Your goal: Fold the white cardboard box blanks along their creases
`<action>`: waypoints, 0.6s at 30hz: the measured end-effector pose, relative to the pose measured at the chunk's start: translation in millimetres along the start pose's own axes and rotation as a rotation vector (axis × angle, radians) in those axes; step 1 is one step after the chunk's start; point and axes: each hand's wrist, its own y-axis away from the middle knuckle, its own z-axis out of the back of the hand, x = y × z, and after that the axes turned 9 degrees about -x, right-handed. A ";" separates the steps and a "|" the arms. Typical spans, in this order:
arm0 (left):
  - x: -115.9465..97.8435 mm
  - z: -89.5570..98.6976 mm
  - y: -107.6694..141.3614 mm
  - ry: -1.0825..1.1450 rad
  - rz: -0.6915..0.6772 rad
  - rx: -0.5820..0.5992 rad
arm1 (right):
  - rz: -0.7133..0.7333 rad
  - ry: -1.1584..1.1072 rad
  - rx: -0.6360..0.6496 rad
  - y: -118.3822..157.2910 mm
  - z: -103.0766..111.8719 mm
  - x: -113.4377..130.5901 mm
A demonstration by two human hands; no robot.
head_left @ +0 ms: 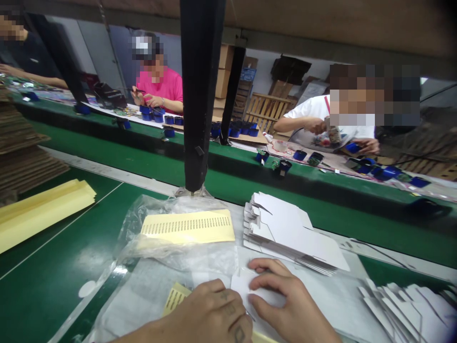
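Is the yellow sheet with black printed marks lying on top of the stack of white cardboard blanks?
No, the yellow sheet lies on a clear plastic bag, left of the white blanks.

Green work surface in front of me, white line across it. Beyond that a green conveyor belt runs left to right, raised dark edge on the far side. Black post stands up from my bench, second black post behind it. Brown overhead shelf cuts off the top of my view. Far side: another bench with people seated at it. Behind them, stacked cardboard boxes, wooden pallets leaning against a pale wall. Grey panels back left. Corrugated cardboard stack at my left. Light is even, indoor.
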 end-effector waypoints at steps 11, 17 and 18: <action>-3.7 -6.1 1.9 -0.078 -0.039 -0.037 | -0.094 -0.099 -0.091 -18.8 -4.9 1.8; -0.3 -3.9 1.7 -0.018 -0.035 -0.060 | -0.006 -0.009 -0.088 -11.3 4.7 -1.1; 0.5 -2.6 1.2 0.006 -0.048 -0.069 | 0.023 0.080 -0.083 -8.4 8.4 1.1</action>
